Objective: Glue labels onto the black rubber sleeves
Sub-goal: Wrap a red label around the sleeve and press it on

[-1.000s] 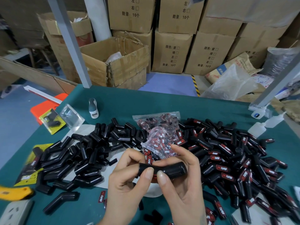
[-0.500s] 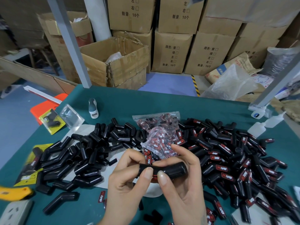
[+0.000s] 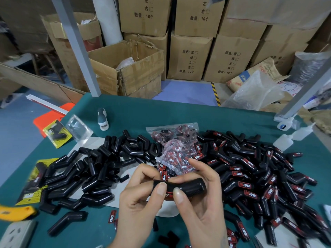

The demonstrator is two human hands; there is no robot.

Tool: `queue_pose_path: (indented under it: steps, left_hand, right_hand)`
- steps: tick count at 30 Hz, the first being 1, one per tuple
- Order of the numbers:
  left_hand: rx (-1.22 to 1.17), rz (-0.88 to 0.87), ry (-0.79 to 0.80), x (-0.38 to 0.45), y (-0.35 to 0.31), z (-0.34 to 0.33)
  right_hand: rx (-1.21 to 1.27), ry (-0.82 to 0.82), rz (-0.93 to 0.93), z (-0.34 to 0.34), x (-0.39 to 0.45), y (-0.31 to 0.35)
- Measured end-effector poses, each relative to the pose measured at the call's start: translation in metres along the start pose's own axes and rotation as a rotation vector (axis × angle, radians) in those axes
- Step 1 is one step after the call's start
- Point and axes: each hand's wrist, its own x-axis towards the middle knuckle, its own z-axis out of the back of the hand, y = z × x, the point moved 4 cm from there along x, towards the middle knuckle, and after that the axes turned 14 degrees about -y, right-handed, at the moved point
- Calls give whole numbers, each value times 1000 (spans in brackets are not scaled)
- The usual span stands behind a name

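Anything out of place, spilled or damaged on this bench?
Mostly ordinary work clutter. One red-and-black label lies loose on the green table, apart from the clear label bag. Both hands hold a black rubber sleeve; no damage shows.

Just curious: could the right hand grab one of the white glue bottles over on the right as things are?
Probably not at once: the right hand and left hand both grip a black sleeve, and the glue bottles lie beyond the labelled pile.

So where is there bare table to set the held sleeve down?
Bare green table runs along the far edge, between the white bottle and the clear glue bottles. The middle is crowded: unlabeled pile, label bag, labeled pile.
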Motion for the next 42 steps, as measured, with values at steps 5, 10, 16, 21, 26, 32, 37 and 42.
queue_pose_path:
  steps: [5, 10, 16, 21, 26, 32, 37, 42]
  left_hand:
    - [6, -16, 16, 2, -5, -1]
    - [6, -67, 83, 4, -12, -5]
    - [-10, -63, 22, 2, -10, -6]
    - [-23, -20, -25, 1, -2, -6]
    - [-23, -1, -54, 1, 2, -5]
    - [-40, 92, -44, 1, 7, -4]
    - [-7, 43, 85, 7, 0, -7]
    - [-40, 110, 36, 9, 1, -8]
  right_hand:
    - [1, -11, 8, 0, 0, 0]
    - [-2, -27, 29, 1, 0, 2]
    - [6, -19, 13, -1, -1, 1]
    - [-10, -15, 13, -1, 0, -4]
    - [-8, -11, -3, -2, 0, -8]
    - [-16, -17, 2, -1, 0, -10]
    - [-2, -25, 2, 0, 4, -7]
    - [-1, -1, -8, -6, 8, -8]
